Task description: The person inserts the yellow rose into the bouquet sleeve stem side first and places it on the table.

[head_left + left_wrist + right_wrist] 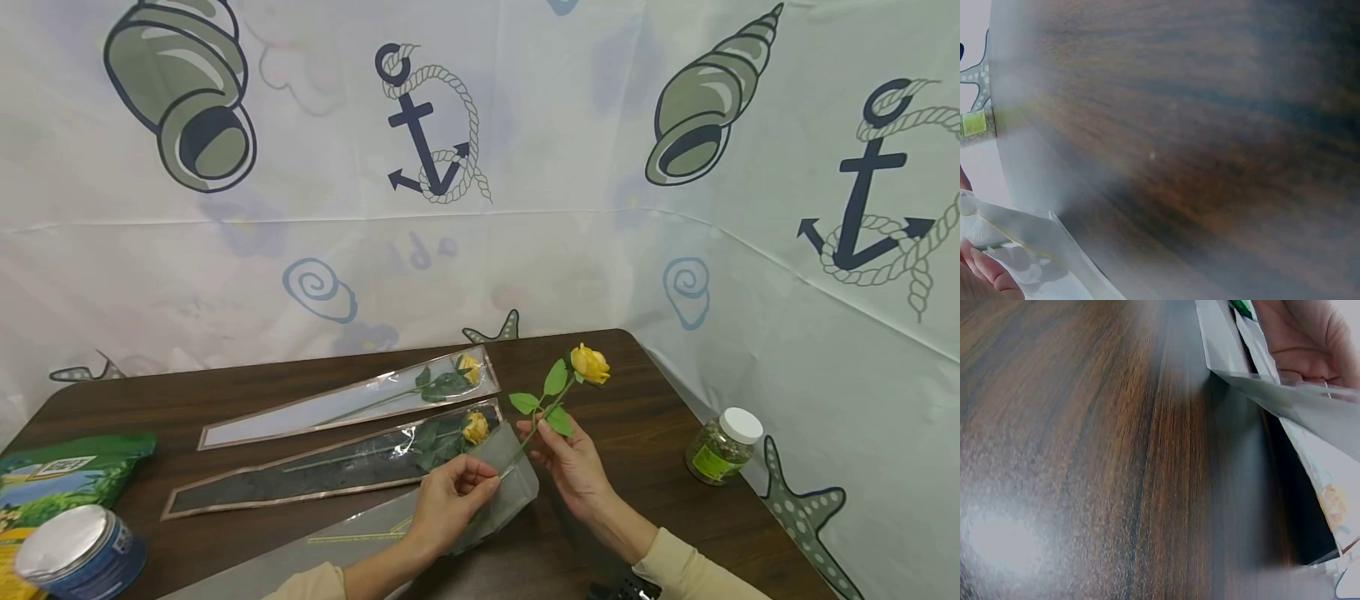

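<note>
A single yellow rose (590,364) with green leaves stands tilted above a clear-grey flower sleeve (352,542). My right hand (573,467) pinches its stem just below the leaves. The lower stem slants down to my left hand (453,508), whose curled fingers pinch it at the sleeve's wide end. In the left wrist view, the left hand (988,275) shows at the lower left beside the translucent sleeve (1072,262). In the right wrist view, the right hand (1307,337) is partly behind the sleeve's edge (1310,403).
Behind lie a white-backed sleeve (285,423) and a black-backed sleeve (247,487), each holding a yellow rose. A lidded jar (722,450) stands at the table's right edge. A green pouch (90,467) and a blue tub (90,554) are at left.
</note>
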A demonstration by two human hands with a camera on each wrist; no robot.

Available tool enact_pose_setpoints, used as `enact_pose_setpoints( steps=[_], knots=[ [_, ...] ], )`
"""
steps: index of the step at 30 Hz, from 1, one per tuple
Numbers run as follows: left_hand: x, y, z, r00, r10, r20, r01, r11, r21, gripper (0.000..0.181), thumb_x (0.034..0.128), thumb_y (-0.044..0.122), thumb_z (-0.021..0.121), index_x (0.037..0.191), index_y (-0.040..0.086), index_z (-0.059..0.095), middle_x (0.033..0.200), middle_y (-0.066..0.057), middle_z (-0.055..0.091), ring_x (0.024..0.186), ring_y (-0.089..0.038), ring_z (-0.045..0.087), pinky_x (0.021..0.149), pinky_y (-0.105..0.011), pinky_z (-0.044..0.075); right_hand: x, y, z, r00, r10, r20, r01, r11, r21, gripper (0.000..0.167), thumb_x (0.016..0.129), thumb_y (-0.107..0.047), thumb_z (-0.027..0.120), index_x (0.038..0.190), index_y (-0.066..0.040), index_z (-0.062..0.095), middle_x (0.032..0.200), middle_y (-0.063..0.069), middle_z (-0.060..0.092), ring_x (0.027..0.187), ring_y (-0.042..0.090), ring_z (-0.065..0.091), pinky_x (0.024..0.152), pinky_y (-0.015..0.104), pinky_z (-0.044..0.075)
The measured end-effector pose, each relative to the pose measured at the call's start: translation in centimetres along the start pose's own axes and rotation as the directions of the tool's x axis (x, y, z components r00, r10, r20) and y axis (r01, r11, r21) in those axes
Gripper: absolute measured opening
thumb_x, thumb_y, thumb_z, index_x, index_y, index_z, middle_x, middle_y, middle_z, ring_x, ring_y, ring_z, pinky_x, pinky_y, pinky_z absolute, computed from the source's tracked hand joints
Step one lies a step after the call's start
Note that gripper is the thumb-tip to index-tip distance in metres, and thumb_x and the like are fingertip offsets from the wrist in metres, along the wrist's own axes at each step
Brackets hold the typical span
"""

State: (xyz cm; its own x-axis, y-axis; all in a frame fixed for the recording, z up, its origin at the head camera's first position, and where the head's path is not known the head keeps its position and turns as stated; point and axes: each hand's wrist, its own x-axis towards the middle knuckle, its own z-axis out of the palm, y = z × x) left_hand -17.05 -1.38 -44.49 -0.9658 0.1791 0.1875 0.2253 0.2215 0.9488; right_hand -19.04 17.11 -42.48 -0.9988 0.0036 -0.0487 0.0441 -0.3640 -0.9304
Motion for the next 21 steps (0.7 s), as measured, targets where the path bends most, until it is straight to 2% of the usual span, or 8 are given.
enact_pose_setpoints(
  steps=[5, 9, 13, 18, 21],
  knots=[
    [0.0, 0.0, 0.1, 1.000, 0.013, -0.014, -0.013, 1.000, -0.007, 0.009, 0.0801, 0.012, 0.073, 0.084, 0.007, 0.068, 0.074, -0.004, 0.067, 0.063, 0.000, 0.057, 0.060, -0.018, 0.048, -0.2, 0.2, 0.4, 0.998, -0.012, -0.056, 0.011, 1.000, -0.020, 0.007, 0.095, -0.014, 0.054, 0.094, -0.020, 0.056, 0.085, -0.011, 0.072, 0.080, 0.002, 0.062, 0.068, 0.019, 0.043],
    [0.1, 0.0, 0.1, 1.000, 0.025, -0.017, -0.026, 1.000, -0.011, 0.009, 0.0803, 0.012, 0.073, 0.084, 0.006, 0.067, 0.074, -0.004, 0.067, 0.063, 0.000, 0.057, 0.060, -0.018, 0.049, -0.5, 0.2, 0.8, 0.995, -0.028, -0.101, 0.029, 1.000, 0.008, 0.017, 0.094, -0.006, 0.054, 0.084, -0.019, 0.053, 0.082, -0.009, 0.071, 0.073, 0.001, 0.060, 0.063, 0.017, 0.043],
    [0.1, 0.1, 0.2, 0.999, 0.031, -0.017, -0.031, 0.999, -0.020, 0.010, 0.0808, 0.012, 0.073, 0.084, 0.005, 0.067, 0.075, -0.005, 0.067, 0.063, -0.001, 0.057, 0.060, -0.019, 0.049, -0.7, 0.3, 1.2, 0.987, -0.029, -0.159, 0.033, 0.999, 0.020, 0.021, 0.092, 0.001, 0.054, 0.082, -0.017, 0.050, 0.077, -0.008, 0.068, 0.067, 0.001, 0.057, 0.060, 0.016, 0.044],
    [0.0, 0.2, 0.3, 0.999, 0.035, -0.025, -0.036, 0.999, -0.038, 0.009, 0.0807, 0.012, 0.073, 0.084, 0.005, 0.068, 0.075, -0.005, 0.067, 0.063, -0.001, 0.057, 0.060, -0.018, 0.049, -0.8, 0.3, 1.5, 0.977, 0.011, -0.211, -0.002, 0.999, 0.042, 0.017, 0.093, 0.000, 0.053, 0.097, -0.010, 0.040, 0.074, -0.008, 0.067, 0.064, 0.001, 0.058, 0.060, 0.014, 0.045],
    [0.0, 0.4, 0.3, 0.998, 0.045, -0.039, -0.047, 0.998, -0.049, 0.009, 0.0800, 0.012, 0.074, 0.084, 0.006, 0.068, 0.075, -0.005, 0.067, 0.063, -0.001, 0.057, 0.060, -0.018, 0.048, -0.8, 0.2, 1.5, 0.979, 0.026, -0.203, -0.015, 0.998, 0.056, 0.027, 0.094, -0.002, 0.052, 0.114, -0.006, 0.034, 0.076, -0.007, 0.066, 0.065, 0.000, 0.059, 0.062, 0.014, 0.046]
  ],
)
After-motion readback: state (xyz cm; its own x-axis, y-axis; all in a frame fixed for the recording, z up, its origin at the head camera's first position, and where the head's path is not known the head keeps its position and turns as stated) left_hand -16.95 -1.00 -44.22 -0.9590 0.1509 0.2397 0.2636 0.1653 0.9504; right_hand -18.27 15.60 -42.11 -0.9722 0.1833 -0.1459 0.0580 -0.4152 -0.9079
